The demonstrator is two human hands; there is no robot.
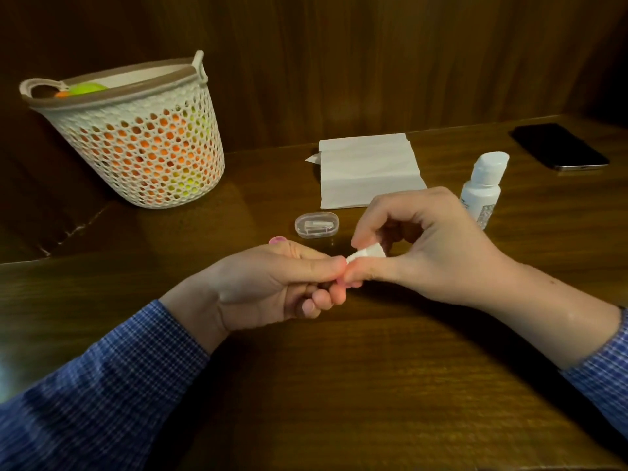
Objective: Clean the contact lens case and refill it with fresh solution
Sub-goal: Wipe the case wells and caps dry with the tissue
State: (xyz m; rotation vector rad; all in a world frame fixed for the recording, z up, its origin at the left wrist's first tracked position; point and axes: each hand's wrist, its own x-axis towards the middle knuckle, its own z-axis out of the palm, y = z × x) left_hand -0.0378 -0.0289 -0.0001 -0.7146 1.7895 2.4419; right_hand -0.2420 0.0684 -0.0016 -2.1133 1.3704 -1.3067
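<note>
Fingers of the left hand curl round something pink, mostly hidden, which may be the lens case; I cannot tell. Far left on the tabletop stands a basket of orange and green things. Beyond the hands lies a clear box, then a tissue. The right hand pinches a white wad against the left fingertips. Right of it stands a bottle, with a phone far right.
</note>
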